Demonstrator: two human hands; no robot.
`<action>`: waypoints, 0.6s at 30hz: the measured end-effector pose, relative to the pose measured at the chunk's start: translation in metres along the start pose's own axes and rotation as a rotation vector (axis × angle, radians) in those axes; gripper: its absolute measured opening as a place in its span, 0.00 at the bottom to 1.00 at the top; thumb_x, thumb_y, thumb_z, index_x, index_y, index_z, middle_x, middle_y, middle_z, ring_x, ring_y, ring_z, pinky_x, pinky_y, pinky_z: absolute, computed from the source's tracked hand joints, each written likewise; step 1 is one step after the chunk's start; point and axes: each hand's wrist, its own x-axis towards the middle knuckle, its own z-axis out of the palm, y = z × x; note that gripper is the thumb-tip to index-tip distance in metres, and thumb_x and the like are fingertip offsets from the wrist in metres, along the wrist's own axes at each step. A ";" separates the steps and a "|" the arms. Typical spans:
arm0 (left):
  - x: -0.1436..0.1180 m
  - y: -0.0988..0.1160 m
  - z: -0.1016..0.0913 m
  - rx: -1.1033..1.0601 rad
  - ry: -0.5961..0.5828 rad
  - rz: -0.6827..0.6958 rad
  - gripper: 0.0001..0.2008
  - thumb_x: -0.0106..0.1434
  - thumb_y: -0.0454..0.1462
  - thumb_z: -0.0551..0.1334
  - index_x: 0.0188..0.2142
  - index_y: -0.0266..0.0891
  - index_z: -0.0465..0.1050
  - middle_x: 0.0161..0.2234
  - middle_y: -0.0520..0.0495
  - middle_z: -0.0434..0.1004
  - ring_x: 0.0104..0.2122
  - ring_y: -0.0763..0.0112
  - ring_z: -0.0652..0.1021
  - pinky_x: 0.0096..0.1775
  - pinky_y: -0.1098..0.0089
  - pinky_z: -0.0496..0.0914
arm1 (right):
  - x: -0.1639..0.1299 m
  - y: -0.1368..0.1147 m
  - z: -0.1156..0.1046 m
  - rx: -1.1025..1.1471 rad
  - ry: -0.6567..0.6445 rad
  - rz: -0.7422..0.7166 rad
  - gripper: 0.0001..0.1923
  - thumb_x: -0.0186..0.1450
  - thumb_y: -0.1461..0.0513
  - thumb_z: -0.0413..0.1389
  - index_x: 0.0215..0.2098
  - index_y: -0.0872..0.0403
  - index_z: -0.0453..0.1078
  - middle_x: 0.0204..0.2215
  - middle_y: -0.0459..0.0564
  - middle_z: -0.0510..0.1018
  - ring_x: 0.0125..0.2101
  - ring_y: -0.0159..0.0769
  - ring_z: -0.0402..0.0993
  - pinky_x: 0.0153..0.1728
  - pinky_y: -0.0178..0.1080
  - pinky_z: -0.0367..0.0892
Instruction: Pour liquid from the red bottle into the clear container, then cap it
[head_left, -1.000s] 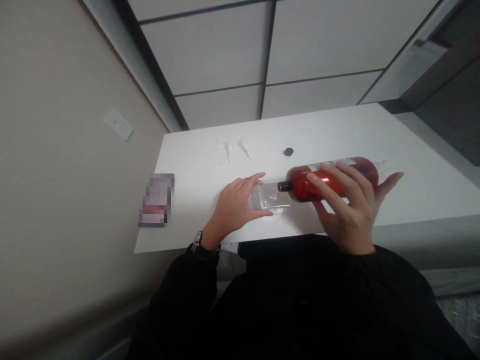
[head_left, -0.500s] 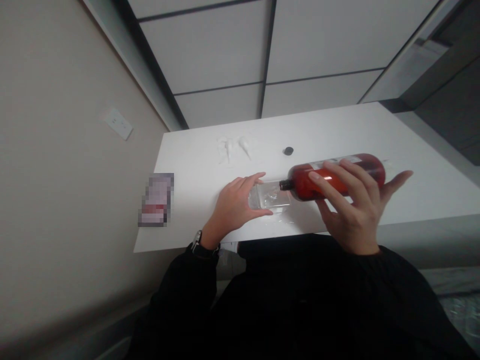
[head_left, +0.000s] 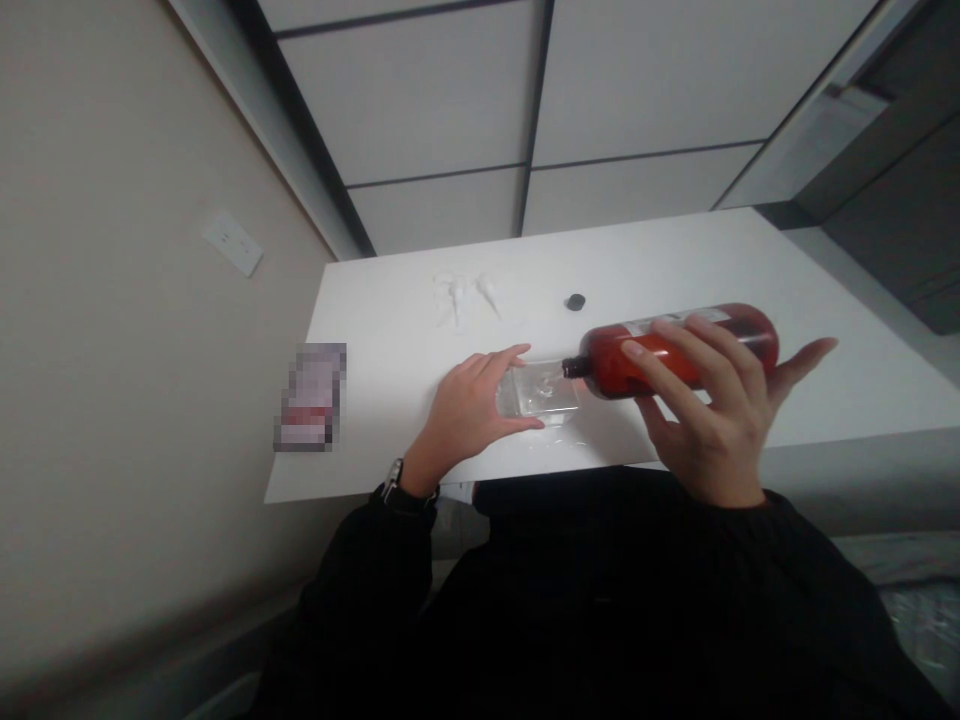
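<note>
My left hand [head_left: 471, 405] wraps its thumb and fingers around a clear, square-sided container [head_left: 546, 397] on the white table. In my right hand [head_left: 712, 430] is a large reddish-brown bottle [head_left: 611, 365] with a pale label, lying nearly on its side. The bottle's uncapped black neck points left, over the right part of the container. Clear liquid seems to show at the container's opening, though the flow is hard to make out. My right thumb and fingers grip the bottle's body, while one finger sticks out past its base.
A small black cap [head_left: 576, 302] lies beyond the bottle. Two white pump heads [head_left: 487, 293] rest at the back of the table [head_left: 375, 420], one seemingly in clear wrapping. A blurred-out flat object [head_left: 311, 397] lies at the left edge. Wet-looking spots show near the container.
The bottle and my right hand have shifted slightly right. My left hand stays around the container.
</note>
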 end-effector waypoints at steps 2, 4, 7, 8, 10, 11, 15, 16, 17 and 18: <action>0.000 0.000 0.000 0.002 0.001 -0.002 0.44 0.54 0.50 0.78 0.64 0.42 0.63 0.55 0.43 0.81 0.52 0.53 0.80 0.53 0.55 0.73 | 0.000 0.000 0.000 0.002 0.000 -0.006 0.41 0.67 0.68 0.63 0.70 0.31 0.58 0.57 0.48 0.81 0.56 0.52 0.78 0.65 0.83 0.41; 0.000 0.001 0.000 0.002 0.004 -0.002 0.44 0.54 0.50 0.78 0.64 0.42 0.63 0.55 0.43 0.81 0.52 0.53 0.80 0.53 0.55 0.73 | 0.000 0.001 0.000 0.004 0.001 -0.013 0.41 0.66 0.68 0.63 0.71 0.32 0.57 0.58 0.48 0.80 0.57 0.53 0.78 0.64 0.83 0.41; 0.000 0.000 0.001 0.004 -0.001 -0.006 0.44 0.54 0.51 0.78 0.64 0.41 0.63 0.55 0.43 0.81 0.51 0.53 0.80 0.53 0.55 0.73 | 0.000 0.000 -0.001 -0.002 -0.004 -0.011 0.41 0.66 0.68 0.63 0.70 0.32 0.58 0.58 0.48 0.80 0.58 0.54 0.77 0.65 0.83 0.40; 0.000 0.000 0.001 0.004 -0.002 -0.008 0.44 0.54 0.51 0.78 0.64 0.42 0.63 0.55 0.43 0.81 0.52 0.53 0.80 0.53 0.55 0.73 | 0.000 0.000 -0.002 -0.005 -0.008 -0.008 0.40 0.66 0.68 0.63 0.70 0.32 0.59 0.58 0.48 0.80 0.58 0.54 0.77 0.65 0.83 0.39; 0.000 0.000 0.001 0.003 -0.004 -0.010 0.44 0.54 0.51 0.78 0.64 0.42 0.63 0.55 0.43 0.81 0.52 0.53 0.80 0.53 0.55 0.73 | 0.000 0.000 -0.003 -0.012 -0.012 -0.002 0.39 0.67 0.68 0.62 0.69 0.32 0.60 0.58 0.47 0.80 0.58 0.54 0.77 0.65 0.82 0.40; 0.000 0.000 0.001 0.002 -0.002 -0.009 0.44 0.54 0.51 0.78 0.64 0.42 0.63 0.55 0.43 0.81 0.52 0.53 0.80 0.53 0.55 0.73 | 0.001 0.000 -0.003 -0.013 -0.010 -0.001 0.38 0.67 0.68 0.62 0.69 0.31 0.61 0.58 0.47 0.80 0.58 0.54 0.77 0.65 0.82 0.40; 0.000 -0.001 0.002 0.002 0.005 -0.001 0.44 0.54 0.51 0.78 0.64 0.42 0.63 0.54 0.43 0.81 0.52 0.54 0.80 0.53 0.55 0.73 | 0.001 0.000 -0.004 -0.012 0.005 0.001 0.36 0.67 0.68 0.62 0.67 0.32 0.63 0.58 0.47 0.80 0.58 0.54 0.77 0.65 0.83 0.40; 0.000 -0.001 0.002 0.002 0.007 0.000 0.44 0.53 0.51 0.78 0.64 0.42 0.63 0.54 0.43 0.81 0.51 0.54 0.80 0.53 0.55 0.73 | 0.001 0.000 -0.004 -0.012 0.005 -0.002 0.36 0.67 0.68 0.61 0.67 0.32 0.63 0.58 0.47 0.80 0.58 0.55 0.77 0.65 0.83 0.41; 0.000 -0.001 0.002 0.001 0.007 0.000 0.44 0.53 0.51 0.78 0.63 0.41 0.63 0.54 0.43 0.81 0.51 0.53 0.80 0.53 0.55 0.73 | 0.001 0.000 -0.004 -0.013 0.010 -0.008 0.35 0.67 0.68 0.61 0.67 0.32 0.64 0.58 0.47 0.81 0.58 0.55 0.77 0.64 0.83 0.41; 0.000 -0.002 0.002 0.000 0.006 -0.002 0.44 0.53 0.51 0.78 0.64 0.41 0.63 0.54 0.43 0.81 0.51 0.53 0.80 0.53 0.55 0.73 | 0.001 0.000 -0.004 -0.016 0.015 -0.014 0.35 0.67 0.68 0.62 0.67 0.33 0.64 0.57 0.48 0.81 0.58 0.56 0.77 0.64 0.84 0.41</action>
